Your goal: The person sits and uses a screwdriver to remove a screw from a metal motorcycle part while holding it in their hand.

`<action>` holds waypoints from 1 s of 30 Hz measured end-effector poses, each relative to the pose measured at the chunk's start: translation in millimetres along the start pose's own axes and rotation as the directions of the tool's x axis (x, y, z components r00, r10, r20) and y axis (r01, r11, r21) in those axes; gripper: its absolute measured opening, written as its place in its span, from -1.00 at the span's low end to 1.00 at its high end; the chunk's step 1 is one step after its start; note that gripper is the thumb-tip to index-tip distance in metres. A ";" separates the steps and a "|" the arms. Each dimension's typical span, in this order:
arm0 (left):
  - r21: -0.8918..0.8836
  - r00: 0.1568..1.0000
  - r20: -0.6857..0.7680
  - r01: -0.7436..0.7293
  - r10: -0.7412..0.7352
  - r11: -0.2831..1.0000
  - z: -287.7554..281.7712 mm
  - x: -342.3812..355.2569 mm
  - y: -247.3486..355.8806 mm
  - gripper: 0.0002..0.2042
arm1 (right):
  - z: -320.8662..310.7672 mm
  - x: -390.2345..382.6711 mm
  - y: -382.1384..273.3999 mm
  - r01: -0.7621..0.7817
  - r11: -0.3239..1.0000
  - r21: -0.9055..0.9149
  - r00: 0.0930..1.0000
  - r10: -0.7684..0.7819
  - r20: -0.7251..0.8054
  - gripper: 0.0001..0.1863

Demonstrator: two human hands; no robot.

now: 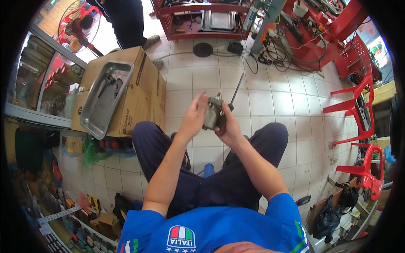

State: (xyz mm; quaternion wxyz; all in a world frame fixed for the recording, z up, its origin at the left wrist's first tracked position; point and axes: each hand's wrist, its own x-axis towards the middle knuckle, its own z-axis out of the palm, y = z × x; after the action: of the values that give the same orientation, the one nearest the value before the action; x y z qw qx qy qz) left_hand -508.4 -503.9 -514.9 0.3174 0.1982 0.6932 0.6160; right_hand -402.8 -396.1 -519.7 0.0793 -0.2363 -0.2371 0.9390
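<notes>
In front of my knees, a grey metal part (210, 118), blocky and a little like a brake caliper, is held up above the floor. My right hand (230, 130) is closed around its right side, with the thumb on the top. The same hand also grips a screwdriver (238, 88), whose long thin shaft points up and away to the right; its dark handle is mostly hidden by the fingers. Against the part's left side lies my left hand (194, 117), slightly blurred, its fingers stretched out.
Left of my knee, a metal tray (93, 119) with dark tools (110, 86) rests on a cardboard box (145, 90). A red tool cart (190, 35) stands ahead; cables (274, 55) trail on the tiles. Red plastic chairs (356, 111) are at the right. Another person's legs (126, 23) are far left.
</notes>
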 end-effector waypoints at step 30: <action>-0.720 0.892 0.314 0.447 -0.324 0.531 1.9 -7.5 -9.8 -0.26 | 5.5 -14.9 -36.2 -0.027 0.714 -0.700 0.993 -0.059 -0.098 -0.40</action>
State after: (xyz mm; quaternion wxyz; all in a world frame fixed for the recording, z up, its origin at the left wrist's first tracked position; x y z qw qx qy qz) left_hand -500.6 -509.0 -523.0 0.5475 -0.0732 0.3603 0.7517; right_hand -391.1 -370.5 -491.9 0.0055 -0.2994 -0.5716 0.7639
